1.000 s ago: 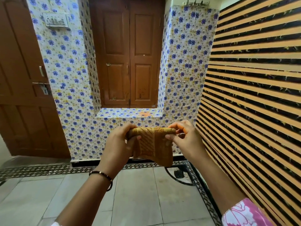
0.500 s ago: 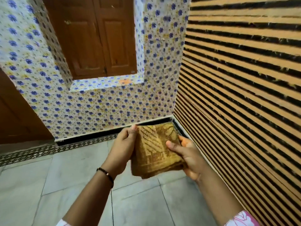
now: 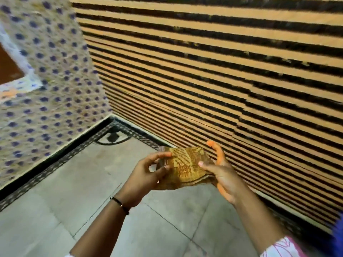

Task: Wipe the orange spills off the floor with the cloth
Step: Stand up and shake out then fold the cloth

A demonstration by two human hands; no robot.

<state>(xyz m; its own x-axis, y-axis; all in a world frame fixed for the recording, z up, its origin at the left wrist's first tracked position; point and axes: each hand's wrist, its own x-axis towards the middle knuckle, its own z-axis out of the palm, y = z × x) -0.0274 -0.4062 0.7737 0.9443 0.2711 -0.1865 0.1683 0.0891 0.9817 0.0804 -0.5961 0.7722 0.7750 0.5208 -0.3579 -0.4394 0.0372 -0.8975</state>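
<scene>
grey tiled floor (image 3: 78, 197); both hands' fingers (image 3: 163, 168) grip folded cloth (image 3: 187, 168).

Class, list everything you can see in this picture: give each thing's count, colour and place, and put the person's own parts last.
cloth: one, yellow-brown patterned, held up between both hands above the floor.
floor: one, grey tiles with a dark patterned border, lower left and centre.
striped wall: one, orange and black horizontal stripes, right and top.
flowered wall: one, pale with blue flowers, left; blurred.
ledge: one, flowered with an orange smear, far left.
bracelet: one, dark, on the left wrist.
sleeve: one, white and pink, bottom right.
left hand: one, pinching the cloth's left edge.
right hand: one, orange-stained fingers, thumb on the cloth's right side.
</scene>
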